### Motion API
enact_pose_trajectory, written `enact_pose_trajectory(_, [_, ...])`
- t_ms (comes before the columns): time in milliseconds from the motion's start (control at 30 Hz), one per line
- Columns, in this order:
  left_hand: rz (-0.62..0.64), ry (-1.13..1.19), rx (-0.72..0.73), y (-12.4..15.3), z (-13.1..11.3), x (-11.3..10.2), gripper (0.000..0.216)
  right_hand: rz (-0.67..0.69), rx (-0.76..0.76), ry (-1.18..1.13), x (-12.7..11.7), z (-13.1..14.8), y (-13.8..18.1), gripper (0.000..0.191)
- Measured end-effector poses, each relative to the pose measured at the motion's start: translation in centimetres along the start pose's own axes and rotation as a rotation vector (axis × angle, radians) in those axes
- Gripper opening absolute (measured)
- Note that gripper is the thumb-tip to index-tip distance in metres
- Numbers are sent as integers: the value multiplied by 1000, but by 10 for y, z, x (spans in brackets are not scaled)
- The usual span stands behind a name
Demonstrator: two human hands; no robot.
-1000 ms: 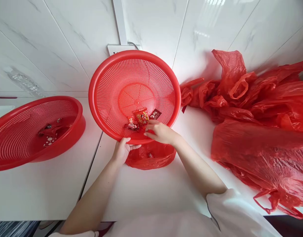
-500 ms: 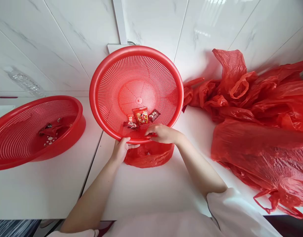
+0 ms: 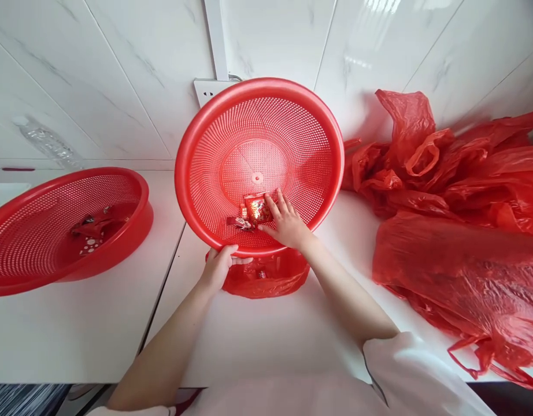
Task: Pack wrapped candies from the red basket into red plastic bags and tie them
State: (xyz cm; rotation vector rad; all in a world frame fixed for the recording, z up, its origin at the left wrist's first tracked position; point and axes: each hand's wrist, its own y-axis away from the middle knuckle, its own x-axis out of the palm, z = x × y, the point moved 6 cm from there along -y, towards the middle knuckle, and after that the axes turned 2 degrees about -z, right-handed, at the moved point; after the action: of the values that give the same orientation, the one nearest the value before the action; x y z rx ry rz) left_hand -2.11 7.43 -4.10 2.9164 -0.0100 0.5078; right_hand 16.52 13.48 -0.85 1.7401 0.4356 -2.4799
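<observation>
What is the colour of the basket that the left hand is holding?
The basket is red, best seen in the head view.

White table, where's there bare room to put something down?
Bare table shows front middle, between the open bag and shirt; front left, before the left basket; and between the right forearm and bag heap. Crowded: far right, under that heap; and the centre, where left hand and right hand are at the tilted basket.

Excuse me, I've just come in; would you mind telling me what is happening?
Someone's left hand holds a tilted red basket at its near edge. The right hand is inside, fingers spread by some snack packets. An open red bag sits below that edge; a second basket stands to the left.
</observation>
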Motion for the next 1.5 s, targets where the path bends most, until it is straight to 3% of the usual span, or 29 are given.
enact_pose_trajectory(100, [-12,59,7,-3,-3,-1,32,111,-98,24,-1,11,5,85])
enact_pose_trajectory(267, [-54,76,-12,-9,-6,-8,31,315,-253,-113,-22,22,19,87])
enact_pose_trajectory(400, [-66,63,-12,-9,-7,-9,32,367,-411,-327,-43,28,29,49])
enact_pose_trajectory(567, [-48,29,4,-9,-5,-9,29,540,-389,-448,-50,32,38,25])
enact_pose_trajectory(633, [-46,20,-3,-9,-4,-9,30,509,-361,-490,-49,34,36,28])
enact_pose_trajectory(733, [-25,27,11,-8,-3,-5,31,243,-338,-457,-49,32,25,36])
enact_pose_trajectory(800, [3,59,40,-5,-5,-1,28,160,-343,-359,-40,30,20,57])
enact_pose_trajectory(867, [8,88,56,-3,-6,1,25,219,-328,-259,-25,28,17,87])
enact_pose_trajectory(933, [-19,87,59,-2,-6,0,24,319,-302,-213,-12,24,17,100])
enact_pose_trajectory(1000, [-41,70,68,-2,-7,-3,25,390,-325,-235,-10,24,19,85])
enact_pose_trajectory(1067, [-41,65,76,-5,-7,-5,27,414,-381,-286,-18,27,22,53])
enact_pose_trajectory(1200, [-7,113,61,-9,-5,-5,27,309,-367,-379,-48,25,26,22])
enact_pose_trajectory(1300, [13,142,56,-9,-6,-4,26,310,-338,-442,-62,23,28,16])
enact_pose_trajectory(1433, [11,144,34,-8,-9,-2,29,527,-354,-459,-55,27,36,29])
enact_pose_trajectory(1500, [24,149,36,-6,-11,1,31,482,-350,-510,-54,32,35,31])
